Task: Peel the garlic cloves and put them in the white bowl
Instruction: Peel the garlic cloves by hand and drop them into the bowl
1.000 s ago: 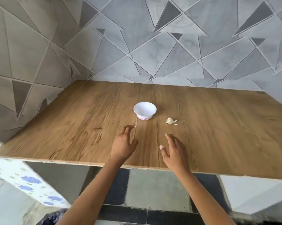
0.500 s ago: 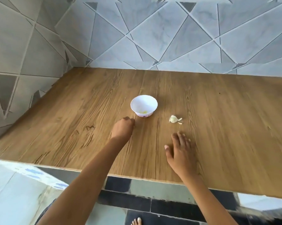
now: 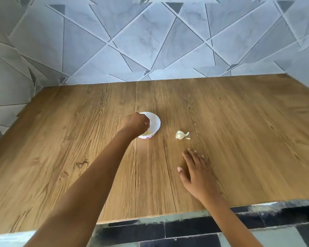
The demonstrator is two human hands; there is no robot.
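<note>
- A garlic piece (image 3: 181, 135), pale with loose skin curling off it, lies on the wood just beyond the fingertips of the right hand (image 3: 194, 169), with a scrap of peel touching its far-right side.
- The white bowl (image 3: 156, 122) sits directly under the left hand (image 3: 135, 123), which covers its near-left rim; something pale yellow (image 3: 148, 133) shows low inside, likely cloves already peeled.
- The left hand hangs over the bowl with fingers curled in toward the palm. Whether they pinch a clove cannot be told, as the fingertips face down and away.
- The right hand lies palm-down on the wooden table (image 3: 248, 131), fingers straight and slightly spread, holding nothing.
- By the look of it, the step in hand is a drop into the bowl, with at least one piece left to peel.
- The next move would call for the right hand to reach forward to the garlic, then both hands to meet and strip its skin.
- A grey tiled wall (image 3: 150, 41) rises well beyond both hands.
</note>
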